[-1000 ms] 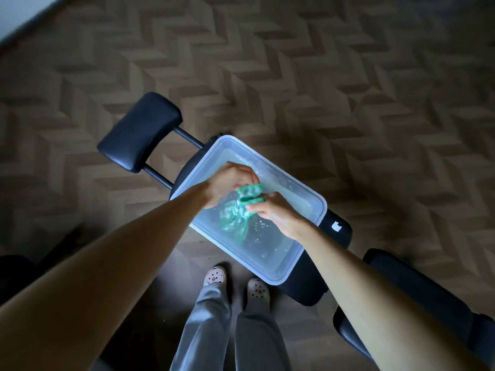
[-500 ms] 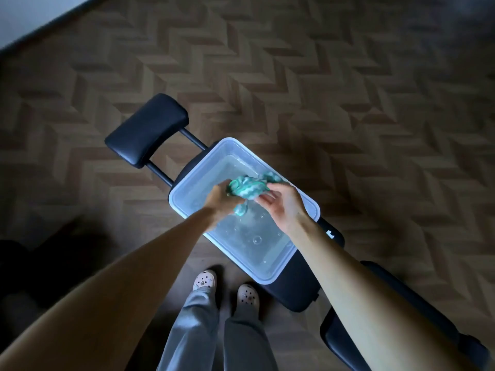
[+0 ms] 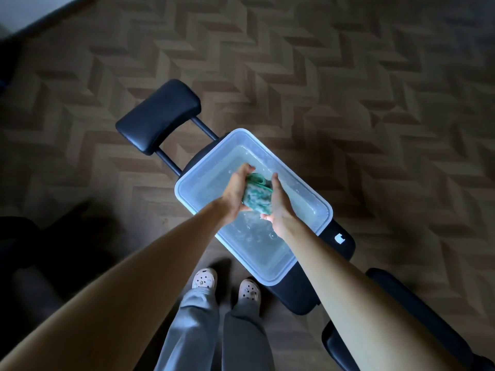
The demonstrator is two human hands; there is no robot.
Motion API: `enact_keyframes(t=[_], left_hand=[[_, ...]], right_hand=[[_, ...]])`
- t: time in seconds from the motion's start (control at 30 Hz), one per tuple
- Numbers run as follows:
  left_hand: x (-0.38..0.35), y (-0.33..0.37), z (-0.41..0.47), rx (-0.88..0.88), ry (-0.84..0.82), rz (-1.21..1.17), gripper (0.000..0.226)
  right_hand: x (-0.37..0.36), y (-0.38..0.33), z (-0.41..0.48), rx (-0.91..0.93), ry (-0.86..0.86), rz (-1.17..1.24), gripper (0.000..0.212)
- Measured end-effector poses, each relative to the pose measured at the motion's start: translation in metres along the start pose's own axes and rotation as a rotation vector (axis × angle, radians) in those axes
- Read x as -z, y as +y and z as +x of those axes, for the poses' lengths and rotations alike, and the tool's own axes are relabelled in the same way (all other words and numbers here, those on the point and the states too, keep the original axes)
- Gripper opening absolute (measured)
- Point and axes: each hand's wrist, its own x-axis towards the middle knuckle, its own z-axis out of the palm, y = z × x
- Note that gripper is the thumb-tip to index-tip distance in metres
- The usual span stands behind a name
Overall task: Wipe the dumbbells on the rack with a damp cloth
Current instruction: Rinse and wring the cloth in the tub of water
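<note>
Head view: a person stands over a clear plastic tub (image 3: 207, 159) that rests on a black padded bench (image 3: 300, 293). The tub holds shallow water (image 3: 257, 245) with a few bubbles on it.

Above the middle of the tub, lifted clear of the water, a bunched green and white cloth (image 3: 256, 195) is squeezed between both hands. The left hand (image 3: 235, 191) grips it from the left side, fingers curled over its far end. The right hand (image 3: 280, 207) clasps it from the right side, fingers up along the cloth and the thumb under its near end.

Beyond the tub's far left corner, a black pad (image 3: 160, 116) stands out from the bench on two thin bars. Just past the tub's near corner are two pale clogs (image 3: 205, 278) and grey trousers (image 3: 214, 330). To the near right of the tub lies another black padded piece (image 3: 415, 311). A brown herringbone floor (image 3: 348, 103) spreads all round the tub.
</note>
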Motion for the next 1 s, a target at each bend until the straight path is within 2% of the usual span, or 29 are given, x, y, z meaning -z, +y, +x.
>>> enact_keyframes(t=[0.07, 0.13, 0.17, 0.27, 0.37, 0.6, 0.73, 0.9, 1.0], left_hand=[[-0.008, -0.007, 0.010, -0.053, 0.143, 0.240, 0.041], [-0.012, -0.015, 0.017, -0.232, 0.305, 0.509, 0.033], [-0.012, -0.019, 0.020, -0.309, 0.351, 0.559, 0.030], [-0.013, -0.028, 0.029, -0.426, 0.426, 0.617, 0.033], [-0.015, -0.031, 0.031, -0.405, 0.417, 0.532, 0.029], [-0.015, -0.031, 0.044, -0.338, 0.453, 0.517, 0.030], [-0.019, -0.025, 0.051, -0.221, 0.436, 0.451, 0.024], [-0.020, -0.022, 0.056, 0.138, 0.404, 0.199, 0.019], [-0.016, -0.023, 0.056, 0.270, 0.308, 0.167, 0.026]], right_hand=[[-0.003, 0.005, 0.003, 0.086, 0.034, -0.054, 0.041], [-0.005, 0.009, 0.007, 0.159, 0.047, -0.071, 0.037], [-0.007, 0.011, 0.010, 0.189, 0.055, -0.088, 0.037], [-0.013, 0.011, 0.015, 0.277, 0.109, -0.182, 0.038], [-0.015, 0.013, 0.023, 0.261, 0.144, -0.152, 0.041], [-0.017, 0.020, 0.043, 0.235, 0.184, -0.117, 0.042], [-0.015, 0.018, 0.052, 0.299, 0.218, -0.163, 0.039], [-0.012, 0.014, 0.045, 0.484, 0.213, -0.329, 0.031], [-0.007, 0.012, 0.036, 0.573, 0.070, -0.592, 0.029]])
